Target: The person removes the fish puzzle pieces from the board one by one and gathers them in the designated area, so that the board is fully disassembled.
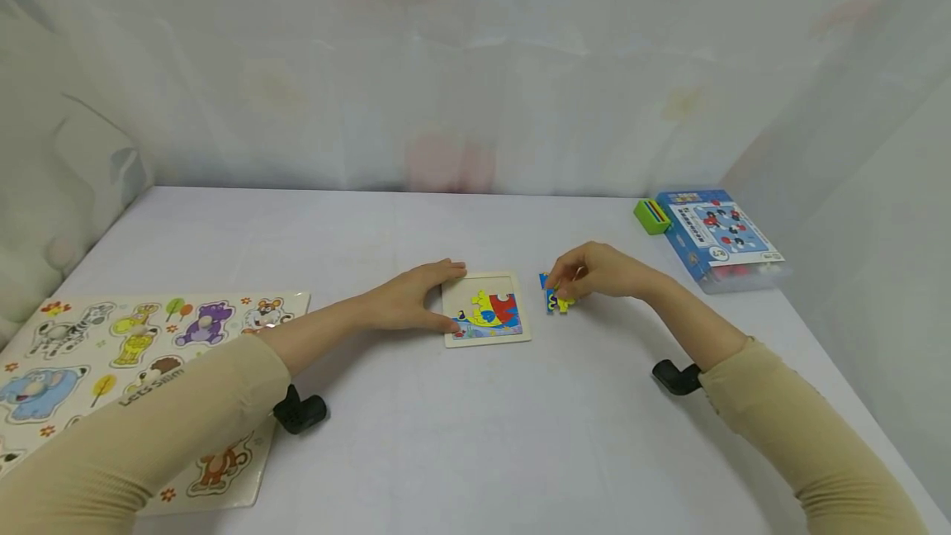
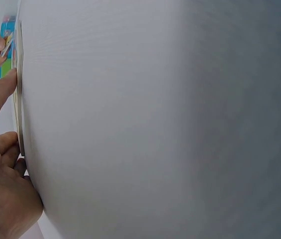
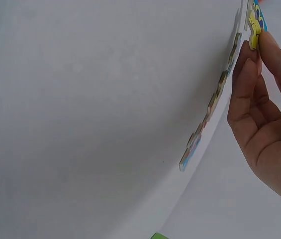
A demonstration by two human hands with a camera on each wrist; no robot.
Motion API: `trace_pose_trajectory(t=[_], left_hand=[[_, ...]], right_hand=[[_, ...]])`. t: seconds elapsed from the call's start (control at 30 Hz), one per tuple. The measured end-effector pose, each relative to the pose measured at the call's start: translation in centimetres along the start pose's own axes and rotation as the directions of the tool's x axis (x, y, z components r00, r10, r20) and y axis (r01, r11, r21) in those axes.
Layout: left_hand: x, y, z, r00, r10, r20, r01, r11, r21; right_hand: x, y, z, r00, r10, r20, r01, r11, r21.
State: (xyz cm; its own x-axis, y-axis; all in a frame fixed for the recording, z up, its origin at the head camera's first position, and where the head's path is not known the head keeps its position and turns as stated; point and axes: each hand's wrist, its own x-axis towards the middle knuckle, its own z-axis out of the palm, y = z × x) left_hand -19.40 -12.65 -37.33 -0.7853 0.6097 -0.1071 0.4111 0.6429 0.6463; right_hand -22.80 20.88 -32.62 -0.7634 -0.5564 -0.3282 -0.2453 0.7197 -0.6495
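A small square jigsaw board point(image 1: 476, 284) lies mid-table, partly filled with yellow, red and blue pieces. My left hand point(image 1: 404, 295) spans its left side, fingers at the top corner and thumb at the lower corner. In the left wrist view the thumb point(image 2: 3, 92) touches the board's thin edge. Just right of the board, my right hand point(image 1: 605, 271) pinches a yellow and blue jigsaw piece point(image 3: 254, 30) between thumb and fingertips. Loose jigsaw pieces point(image 3: 212, 104) lie on the table beside this hand, seen nearly edge-on; the head view mostly hides them behind the hand.
A large animal peg puzzle point(image 1: 156, 370) lies at the left under the left forearm. On the far right stand a blue box point(image 1: 679, 229) with a clear end and a small green block point(image 1: 651, 217). A curtain point(image 1: 475, 64) hangs behind the white table point(image 1: 475, 436).
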Motion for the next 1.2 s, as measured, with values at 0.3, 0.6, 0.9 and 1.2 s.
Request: trace_pose_trajectory(t=[0.3,0.6,0.9,1.2], left_hand=[[0.03,0.02,0.02,1.000,0.000,0.001,0.000,1.000,0.005],[-0.10,0.35,-0.13,1.000,0.001,0.001,-0.001,1.000,0.007],[-0.17,0.46,-0.17,1.000,0.004,0.003,-0.004,1.000,0.004],[-0.10,0.30,-0.11,1.000,-0.003,0.000,0.003,1.000,0.007]], right_hand=[[0.41,0.10,0.43,1.000,-0.010,0.018,0.011,1.000,-0.023],[0.60,0.03,0.60,1.000,0.000,-0.008,0.000,0.998,-0.061],[0.74,0.05,0.65,1.000,0.011,-0.021,-0.013,0.998,-0.068],[0.60,-0.05,0.63,0.999,0.006,-0.040,-0.010,0.996,-0.090]])
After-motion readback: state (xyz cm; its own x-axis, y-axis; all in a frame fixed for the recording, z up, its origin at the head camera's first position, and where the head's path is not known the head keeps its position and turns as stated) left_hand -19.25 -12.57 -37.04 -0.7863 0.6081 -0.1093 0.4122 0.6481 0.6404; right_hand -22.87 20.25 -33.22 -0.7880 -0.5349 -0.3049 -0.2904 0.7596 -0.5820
